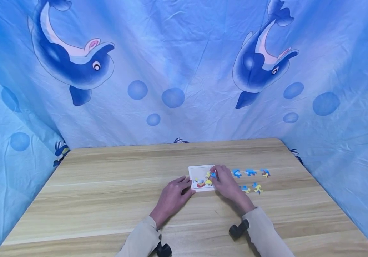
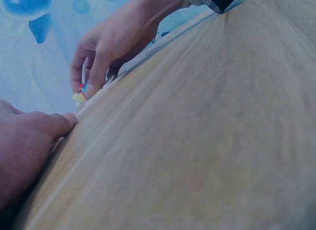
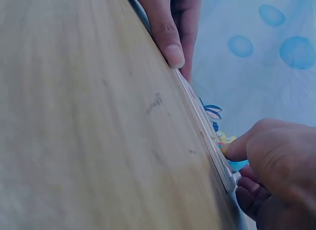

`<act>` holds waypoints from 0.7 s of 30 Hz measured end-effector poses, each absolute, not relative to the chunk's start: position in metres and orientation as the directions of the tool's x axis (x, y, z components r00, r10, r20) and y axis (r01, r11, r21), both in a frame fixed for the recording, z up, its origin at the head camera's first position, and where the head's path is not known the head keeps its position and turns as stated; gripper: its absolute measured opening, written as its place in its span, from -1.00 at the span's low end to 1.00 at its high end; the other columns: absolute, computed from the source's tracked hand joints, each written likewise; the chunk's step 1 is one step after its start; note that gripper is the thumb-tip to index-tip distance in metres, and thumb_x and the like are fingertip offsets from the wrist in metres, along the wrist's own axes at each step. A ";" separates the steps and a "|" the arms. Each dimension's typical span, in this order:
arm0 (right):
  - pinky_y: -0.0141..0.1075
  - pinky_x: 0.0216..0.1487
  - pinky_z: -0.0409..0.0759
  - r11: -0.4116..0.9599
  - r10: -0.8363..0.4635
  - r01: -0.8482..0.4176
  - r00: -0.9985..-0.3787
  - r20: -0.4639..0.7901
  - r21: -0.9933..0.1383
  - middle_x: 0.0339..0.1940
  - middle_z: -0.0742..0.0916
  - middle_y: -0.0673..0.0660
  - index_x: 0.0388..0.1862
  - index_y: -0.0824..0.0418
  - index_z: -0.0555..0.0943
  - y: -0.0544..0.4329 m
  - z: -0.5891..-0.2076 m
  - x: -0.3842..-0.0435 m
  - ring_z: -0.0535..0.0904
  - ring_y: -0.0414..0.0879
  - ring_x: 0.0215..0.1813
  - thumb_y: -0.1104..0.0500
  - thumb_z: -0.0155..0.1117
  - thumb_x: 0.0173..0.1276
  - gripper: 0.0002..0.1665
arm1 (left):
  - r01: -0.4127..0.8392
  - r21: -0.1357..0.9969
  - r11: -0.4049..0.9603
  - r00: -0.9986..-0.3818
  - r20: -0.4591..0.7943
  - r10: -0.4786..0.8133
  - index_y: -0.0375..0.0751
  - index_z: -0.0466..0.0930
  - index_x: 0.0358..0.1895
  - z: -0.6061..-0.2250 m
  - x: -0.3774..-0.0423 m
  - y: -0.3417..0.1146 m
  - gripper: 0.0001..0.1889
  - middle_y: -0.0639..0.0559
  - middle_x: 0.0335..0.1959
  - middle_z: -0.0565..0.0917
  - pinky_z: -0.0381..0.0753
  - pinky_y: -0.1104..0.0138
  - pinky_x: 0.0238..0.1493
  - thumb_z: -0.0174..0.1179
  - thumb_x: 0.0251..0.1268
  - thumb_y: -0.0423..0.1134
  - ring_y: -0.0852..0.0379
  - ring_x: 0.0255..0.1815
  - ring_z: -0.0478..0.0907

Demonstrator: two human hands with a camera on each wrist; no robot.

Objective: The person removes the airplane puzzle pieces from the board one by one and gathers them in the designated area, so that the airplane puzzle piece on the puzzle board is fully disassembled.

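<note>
Nearest, two light sleeves (image 1: 140,239) carry black wrist units (image 1: 238,230) over the wooden tabletop (image 1: 90,207). The left hand (image 1: 172,196) rests on the tabletop, thumb and fingers apart, fingertips touching the left edge of the white puzzle tray (image 1: 203,190). The right hand (image 1: 225,182) pinches a puzzle piece (image 1: 213,175), blue showing, between thumb and fingers above the tray's right side. Multicoloured set pieces (image 1: 200,184) lie in the tray's near portion. Right of that hand, loose pieces (image 1: 250,172) lie in two rows. Beyond the tabletop hangs a blue curtain (image 1: 184,53) printed with dolphins (image 1: 249,62).
</note>
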State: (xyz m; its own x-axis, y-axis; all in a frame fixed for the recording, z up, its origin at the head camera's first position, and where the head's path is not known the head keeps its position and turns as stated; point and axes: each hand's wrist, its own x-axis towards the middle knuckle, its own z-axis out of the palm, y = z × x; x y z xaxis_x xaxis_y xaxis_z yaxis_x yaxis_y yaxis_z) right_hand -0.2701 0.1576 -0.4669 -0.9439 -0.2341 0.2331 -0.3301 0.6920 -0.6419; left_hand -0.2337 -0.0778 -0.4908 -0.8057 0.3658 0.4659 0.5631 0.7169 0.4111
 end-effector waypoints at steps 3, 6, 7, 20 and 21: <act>-0.06 0.01 0.57 0.723 -0.258 -0.354 -0.935 0.244 -0.594 -0.12 0.52 0.13 0.11 0.30 0.57 0.156 -0.467 -0.268 0.44 0.07 0.02 0.32 0.31 0.47 -0.72 | 0.559 0.412 0.720 -0.809 0.458 0.367 -0.23 0.75 0.16 -0.491 -0.234 -0.078 -0.58 -0.10 0.21 0.69 0.58 0.00 0.28 0.41 0.37 -0.06 -0.16 0.30 0.58; -0.03 0.04 0.57 0.751 -0.281 -0.389 -0.920 0.274 -0.534 -0.10 0.50 0.13 0.06 0.28 0.55 0.155 -0.468 -0.267 0.43 0.10 0.05 0.33 0.32 0.47 -0.76 | 0.558 0.413 0.720 -0.811 0.455 0.368 -0.23 0.75 0.16 -0.490 -0.234 -0.078 -0.58 -0.10 0.21 0.69 0.57 0.00 0.29 0.40 0.37 -0.05 -0.15 0.30 0.58; -0.05 0.02 0.57 0.758 -0.289 -0.400 -0.914 0.284 -0.515 -0.12 0.49 0.12 0.03 0.27 0.53 0.156 -0.469 -0.267 0.43 0.09 0.03 0.33 0.32 0.47 -0.78 | 0.559 0.413 0.719 -0.811 0.455 0.369 -0.23 0.75 0.16 -0.490 -0.233 -0.078 -0.58 -0.10 0.21 0.69 0.57 0.00 0.29 0.40 0.37 -0.05 -0.15 0.31 0.58; -0.11 -0.06 0.58 0.788 -0.383 -0.511 -0.844 0.375 -0.344 -0.26 0.50 0.01 -0.16 0.17 0.45 0.161 -0.473 -0.267 0.47 0.02 -0.08 0.33 0.36 0.43 -0.77 | 0.577 0.405 0.709 -0.793 0.486 0.367 -0.27 0.75 0.13 -0.492 -0.234 -0.077 -0.59 -0.14 0.18 0.71 0.59 -0.03 0.27 0.42 0.35 -0.09 -0.19 0.28 0.59; -0.11 -0.06 0.58 0.785 -0.395 -0.522 -0.837 0.380 -0.333 -0.27 0.51 0.00 -0.17 0.16 0.44 0.161 -0.474 -0.267 0.47 0.01 -0.08 0.34 0.35 0.43 -0.76 | 0.578 0.405 0.708 -0.791 0.490 0.366 -0.27 0.75 0.13 -0.492 -0.234 -0.077 -0.60 -0.15 0.18 0.71 0.59 -0.04 0.26 0.42 0.35 -0.09 -0.19 0.28 0.60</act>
